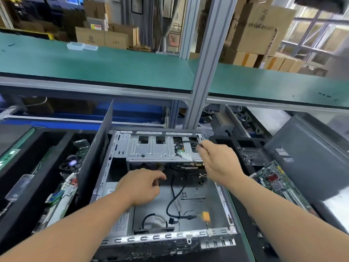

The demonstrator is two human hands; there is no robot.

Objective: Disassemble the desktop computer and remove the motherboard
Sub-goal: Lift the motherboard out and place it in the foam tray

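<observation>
Head view, right hand (219, 163) fingers pinching thin black cable (188, 141), left hand (143, 186) loosely curled, boxy steel case (170, 238)

Electronics workshop, green benches (94, 61) (stacked cartons (260, 27))

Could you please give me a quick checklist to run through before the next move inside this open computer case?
1. Right hand has hold of the black cable at the drive cage: ok, pinched.
2. Left hand is free to help: ok, fingers loosely curled, holding nothing.
3. Cable's far end unplugged: cannot tell, hidden in the cage opening.
4. Loose cables on the case floor are clear of the hands: ok.
5. Motherboard already out of the case: cannot tell; the floor looks bare.
</observation>
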